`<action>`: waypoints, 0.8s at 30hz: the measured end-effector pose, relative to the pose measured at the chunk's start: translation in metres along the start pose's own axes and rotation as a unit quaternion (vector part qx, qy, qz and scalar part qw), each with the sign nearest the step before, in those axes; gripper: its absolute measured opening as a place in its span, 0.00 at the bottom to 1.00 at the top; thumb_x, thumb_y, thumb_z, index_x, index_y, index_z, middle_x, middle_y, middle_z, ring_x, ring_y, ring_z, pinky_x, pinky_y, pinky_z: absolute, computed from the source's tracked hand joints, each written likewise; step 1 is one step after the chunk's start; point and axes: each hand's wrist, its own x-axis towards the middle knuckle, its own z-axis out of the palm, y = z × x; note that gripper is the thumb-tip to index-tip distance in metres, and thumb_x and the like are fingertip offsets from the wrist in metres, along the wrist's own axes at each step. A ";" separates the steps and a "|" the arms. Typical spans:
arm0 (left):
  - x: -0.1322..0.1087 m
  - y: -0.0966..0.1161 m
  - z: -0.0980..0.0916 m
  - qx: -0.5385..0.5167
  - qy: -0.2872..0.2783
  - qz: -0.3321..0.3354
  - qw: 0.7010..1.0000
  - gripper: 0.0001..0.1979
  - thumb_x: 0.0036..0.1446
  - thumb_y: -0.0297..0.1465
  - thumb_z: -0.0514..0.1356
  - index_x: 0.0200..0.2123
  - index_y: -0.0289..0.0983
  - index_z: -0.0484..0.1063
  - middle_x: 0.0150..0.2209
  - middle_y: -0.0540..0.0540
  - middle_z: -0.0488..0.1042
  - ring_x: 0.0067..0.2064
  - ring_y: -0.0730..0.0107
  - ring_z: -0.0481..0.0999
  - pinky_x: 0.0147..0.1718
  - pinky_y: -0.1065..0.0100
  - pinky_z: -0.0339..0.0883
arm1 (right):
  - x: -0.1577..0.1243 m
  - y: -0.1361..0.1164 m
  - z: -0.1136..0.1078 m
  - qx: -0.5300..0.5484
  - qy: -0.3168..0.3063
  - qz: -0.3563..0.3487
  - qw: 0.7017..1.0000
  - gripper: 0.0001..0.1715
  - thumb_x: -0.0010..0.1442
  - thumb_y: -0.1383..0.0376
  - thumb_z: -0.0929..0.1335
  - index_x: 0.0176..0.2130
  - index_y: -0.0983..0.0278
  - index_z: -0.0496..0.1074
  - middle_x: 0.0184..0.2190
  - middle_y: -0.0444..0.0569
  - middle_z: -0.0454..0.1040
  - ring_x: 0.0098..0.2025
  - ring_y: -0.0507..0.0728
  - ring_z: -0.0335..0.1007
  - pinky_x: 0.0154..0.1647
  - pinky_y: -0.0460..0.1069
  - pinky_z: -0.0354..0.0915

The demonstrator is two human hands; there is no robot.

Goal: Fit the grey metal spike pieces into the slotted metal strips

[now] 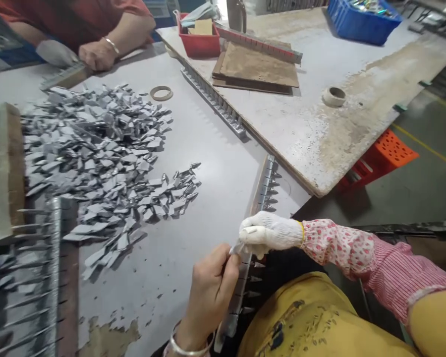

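Note:
A long silver strip with pointed grey pieces along its right side lies aslant at the table's near edge. My left hand, bare and with a metal bangle at the wrist, pinches a small flat grey piece over the strip. My right hand, in a white knitted glove, is closed at the other end of that piece, its fingers curled over the strip. How its fingertips grip is partly hidden. To the left spreads a big heap of loose grey pointed pieces.
Another toothed strip lies by the raised board's edge. At left stand a taped wooden block and a strip with long spikes. Tape rolls, a red bin, and a blue crate are farther off. A co-worker's hands work across the table.

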 end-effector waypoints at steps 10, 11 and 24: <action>0.006 -0.031 0.058 0.199 -0.038 0.020 0.979 0.22 0.60 0.36 0.54 0.56 0.35 0.61 0.47 0.39 0.66 0.47 0.54 0.70 0.43 0.55 0.70 | -0.002 0.005 -0.069 0.074 0.292 -0.075 0.951 0.25 0.61 0.46 0.63 0.30 0.65 0.67 0.18 0.42 0.68 0.15 0.47 0.60 0.14 0.41 0.54; 0.005 -0.035 0.062 0.216 -0.042 0.019 0.975 0.23 0.60 0.35 0.53 0.58 0.35 0.60 0.47 0.38 0.66 0.47 0.53 0.69 0.42 0.54 0.71 | -0.004 0.001 -0.082 0.074 0.348 -0.084 0.931 0.26 0.61 0.45 0.62 0.29 0.65 0.67 0.16 0.42 0.67 0.14 0.47 0.58 0.13 0.41 0.53; -0.002 -0.097 0.020 0.061 -0.127 -0.105 0.985 0.29 0.60 0.45 0.53 0.63 0.43 0.60 0.47 0.42 0.70 0.50 0.56 0.71 0.46 0.56 0.70 | -0.001 -0.018 -0.154 -0.420 0.403 -0.055 0.811 0.24 0.68 0.51 0.58 0.31 0.64 0.68 0.23 0.43 0.72 0.28 0.49 0.66 0.33 0.44 0.58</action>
